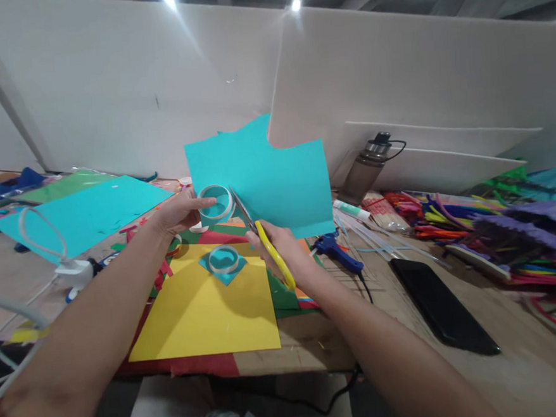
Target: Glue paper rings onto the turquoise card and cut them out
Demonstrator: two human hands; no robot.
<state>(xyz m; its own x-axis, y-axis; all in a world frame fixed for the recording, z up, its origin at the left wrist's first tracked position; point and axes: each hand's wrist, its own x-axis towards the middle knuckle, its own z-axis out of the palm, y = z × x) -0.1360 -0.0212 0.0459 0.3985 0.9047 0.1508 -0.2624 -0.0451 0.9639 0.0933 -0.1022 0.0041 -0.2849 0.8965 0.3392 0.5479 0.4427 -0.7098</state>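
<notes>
Raised above the table is a large turquoise sheet point(285, 176) with a notch in its top edge. My left hand point(181, 210) grips the sheet's left side, together with a white ring point(233, 205) that lies against it. The thumb reaches across the ring. My right hand point(285, 249) is closed on yellow-handled scissors point(276, 259), whose blades meet the sheet just right of the ring; how far apart they are is hard to see. Below, a second white ring point(224, 271) sits on a small turquoise square point(228, 280) upon a yellow sheet point(210, 321).
A blue glue gun point(341, 253) and a black phone point(441, 305) lie to the right. Behind them are a glue stick point(352, 210), a bottle point(363, 171) and heaped pipe cleaners point(445, 216). Another turquoise sheet point(92, 215) and a white plug with cables point(74, 271) are at left.
</notes>
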